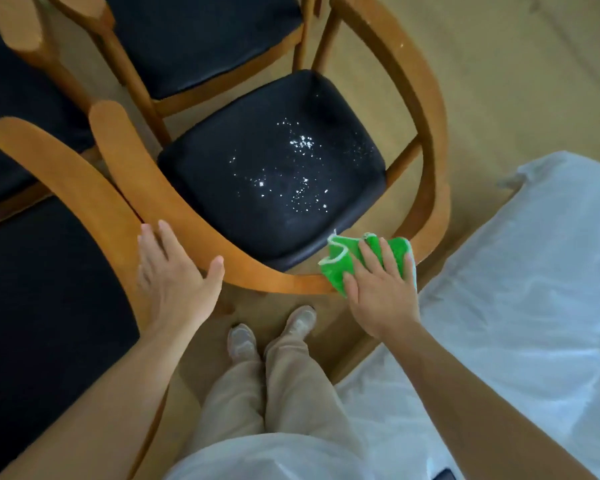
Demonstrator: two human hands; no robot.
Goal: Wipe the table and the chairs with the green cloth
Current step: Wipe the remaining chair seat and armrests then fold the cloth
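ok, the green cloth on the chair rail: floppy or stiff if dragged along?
Probably floppy: the green cloth is bunched in folds with a curled white edge. It likely drapes over the wooden backrest rail rather than sliding flat. The right hand presses it with straight fingers, so it may bunch further when pushed.

Right hand [378, 292] lower centre-right, fingers straight, pressing green cloth [340, 268] flat onto curved wooden backrest rail [194, 230] of chair. Left hand [174, 278] lower centre-left, fingers extended, thumb hooked over same rail. Black seat cushion [274, 174] mid-frame, white specks [302, 143] scattered across it. More chairs [194, 39] upper left. White plastic sheet [520, 306] right side. Beige trousers [278, 393], pale shoes [300, 320] bottom centre.
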